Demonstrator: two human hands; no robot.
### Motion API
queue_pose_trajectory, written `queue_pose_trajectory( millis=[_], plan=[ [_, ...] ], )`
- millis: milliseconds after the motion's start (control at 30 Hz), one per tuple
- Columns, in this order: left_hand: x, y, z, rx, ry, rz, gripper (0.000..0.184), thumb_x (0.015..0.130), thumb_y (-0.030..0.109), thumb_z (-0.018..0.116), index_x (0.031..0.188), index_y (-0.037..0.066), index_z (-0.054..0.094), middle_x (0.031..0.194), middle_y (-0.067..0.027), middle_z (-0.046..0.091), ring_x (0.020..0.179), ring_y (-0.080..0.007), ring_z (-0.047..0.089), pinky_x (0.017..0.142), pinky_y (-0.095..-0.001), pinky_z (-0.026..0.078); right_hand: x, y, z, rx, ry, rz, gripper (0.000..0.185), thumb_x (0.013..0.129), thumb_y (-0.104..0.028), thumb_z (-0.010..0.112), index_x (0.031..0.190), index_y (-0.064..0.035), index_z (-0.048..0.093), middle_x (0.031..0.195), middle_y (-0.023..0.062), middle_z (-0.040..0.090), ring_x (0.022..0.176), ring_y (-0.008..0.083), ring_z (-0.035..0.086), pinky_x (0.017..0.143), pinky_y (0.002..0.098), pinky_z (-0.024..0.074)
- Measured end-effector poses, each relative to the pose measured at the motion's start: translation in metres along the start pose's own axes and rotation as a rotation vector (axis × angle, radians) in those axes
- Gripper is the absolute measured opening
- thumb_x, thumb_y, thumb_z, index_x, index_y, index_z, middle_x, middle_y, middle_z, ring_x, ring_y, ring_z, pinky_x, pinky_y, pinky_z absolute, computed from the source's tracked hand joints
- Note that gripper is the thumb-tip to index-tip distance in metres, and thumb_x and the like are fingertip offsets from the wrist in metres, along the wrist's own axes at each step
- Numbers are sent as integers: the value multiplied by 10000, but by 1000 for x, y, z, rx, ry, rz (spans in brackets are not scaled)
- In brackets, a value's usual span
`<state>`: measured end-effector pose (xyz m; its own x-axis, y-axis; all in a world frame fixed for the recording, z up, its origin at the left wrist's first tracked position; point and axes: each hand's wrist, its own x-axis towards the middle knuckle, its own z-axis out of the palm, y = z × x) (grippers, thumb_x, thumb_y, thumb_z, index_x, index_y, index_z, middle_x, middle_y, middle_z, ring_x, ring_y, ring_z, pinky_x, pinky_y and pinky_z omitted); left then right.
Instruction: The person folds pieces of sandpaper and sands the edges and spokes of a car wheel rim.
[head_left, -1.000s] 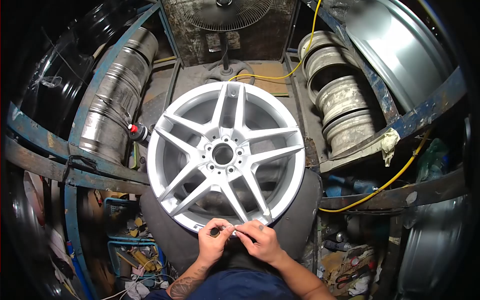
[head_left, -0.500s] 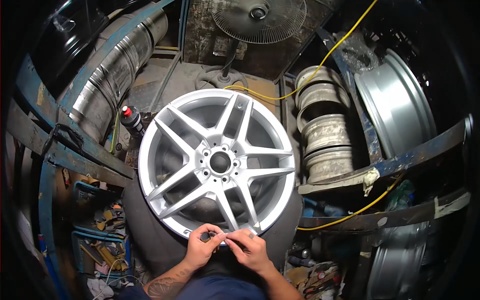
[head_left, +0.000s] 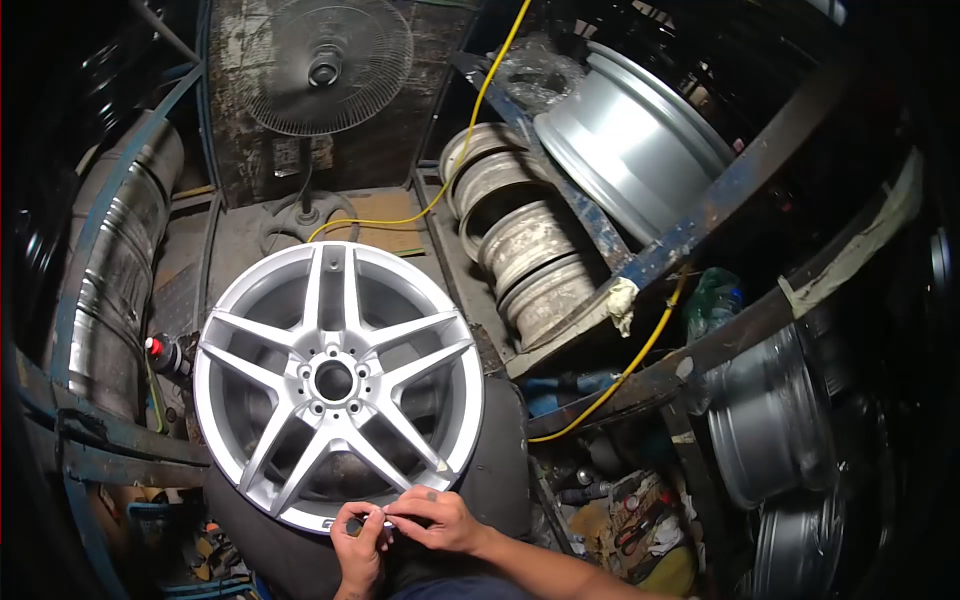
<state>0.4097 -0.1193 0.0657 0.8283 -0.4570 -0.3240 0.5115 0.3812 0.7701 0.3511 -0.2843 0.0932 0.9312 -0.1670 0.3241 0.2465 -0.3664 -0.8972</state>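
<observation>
Silver rim (head_left: 340, 425), face up on a dark grey support (head_left: 505, 455) directly before the seated person, viewed by an onlooker in the workshop. A small dark mark (head_left: 328, 523) on its lower lip, just beside the left hand (head_left: 358, 550), resembles lettering but cannot be read. The left fingers are curled around a small dark piece (head_left: 354, 525), with thumb and forefinger pinched at the rim's near edge. The right hand (head_left: 437, 520) meets them there, its thumb and forefinger pressed together; anything between the tips is too small to tell.

Containers: a black bottle (head_left: 172, 358) with a red cap stands just beyond the rim's edge on the person's left, its pale label illegible from here and its contents hidden. A green bottle (head_left: 710, 302) lies at the right-hand frame (head_left: 720, 335); what it holds cannot be told. Blue baskets (head_left: 205, 583), partly in view at lower left, bear tan and dark scraps (head_left: 220, 550).

Surroundings: a fan (head_left: 325, 70) stands beyond the rim, a yellow cable (head_left: 480, 105) runs past it, and worn wheels (head_left: 525, 240) lie in a row on the right.
</observation>
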Motion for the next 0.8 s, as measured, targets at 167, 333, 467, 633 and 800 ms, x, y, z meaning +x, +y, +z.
queue_pose_trajectory(
  millis=[167,333,467,633,800],
  plan=[
    [0,-2,10,65,15,-52,96,975,71,713,968,-3,651,754,-63,662,548,-76,548,496,-217,422,1,-4,-12,-218,41,-165,244,831,-7,792,1071,-2,747,899,138,725,772,284,732,682,343,589],
    [2,-2,22,42,-62,-133,84,971,62,729,1002,0,682,761,-47,657,568,-61,535,493,-211,407,1,-6,-29,-424,-52,-242,200,747,15,818,934,-13,753,865,114,740,736,263,729,656,349,590],
    [1,-11,15,-76,-332,-226,452,941,66,781,1341,45,571,905,-33,674,771,-63,614,682,-210,498,-10,-4,-31,-153,85,138,163,833,36,786,990,2,759,869,105,744,761,173,701,695,279,545],
    [6,-31,-4,16,-653,-406,651,964,150,774,1510,13,446,897,-14,663,812,-64,602,794,-222,482,-9,4,-27,107,159,446,125,906,10,750,1028,27,727,917,51,709,802,74,634,708,238,499],
    [25,-28,-9,668,-912,-326,488,995,358,677,1371,54,617,1072,-139,724,980,-245,696,858,-366,539,-5,4,-26,-107,142,520,109,896,-27,780,981,3,719,775,1,678,706,78,614,665,251,495]
  ],
)
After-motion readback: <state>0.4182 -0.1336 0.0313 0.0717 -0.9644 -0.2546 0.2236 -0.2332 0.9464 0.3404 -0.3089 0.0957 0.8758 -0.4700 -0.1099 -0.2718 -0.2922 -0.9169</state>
